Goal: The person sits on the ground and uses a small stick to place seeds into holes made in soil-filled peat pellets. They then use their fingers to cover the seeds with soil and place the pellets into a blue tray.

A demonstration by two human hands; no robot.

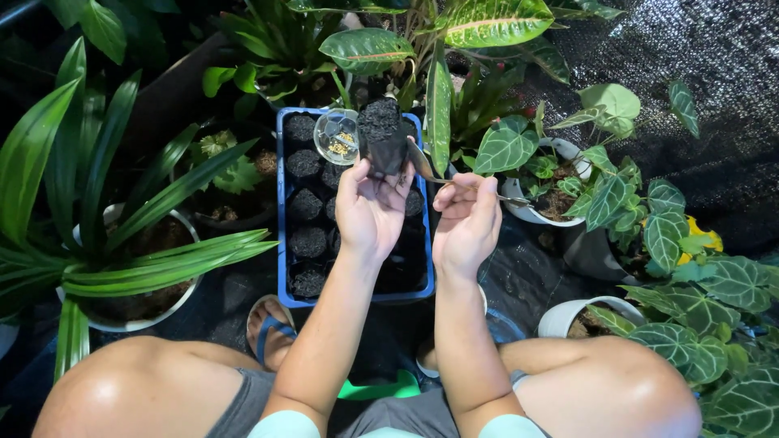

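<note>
The fingers [381, 166] of the left hand [369, 207] are closed around a small black pot [383, 138] filled to the brim with dark soil, held upright above the far end of a blue tray [281, 235]. The fingers [462, 191] of the right hand [466, 223] are pinched shut on the handle of a metal spoon [422, 161], whose bowl lies just beside the held pot's right side. Whether the spoon carries anything cannot be told.

The blue tray rests on black ground sheeting [730, 57] and holds rows of small black soil-filled pots [307, 209]; its right portion is hidden behind the forearms. A clear round dish [337, 136] containing yellowish granules sits at the tray's far edge, just left of the held pot.

A white pot [138, 312] with soil and a long-leaved plant stands left of the tray. To the right, another white pot [527, 212] holds a veined-leaf plant, and a third white pot [572, 312] with soil sits near the right knee.
</note>
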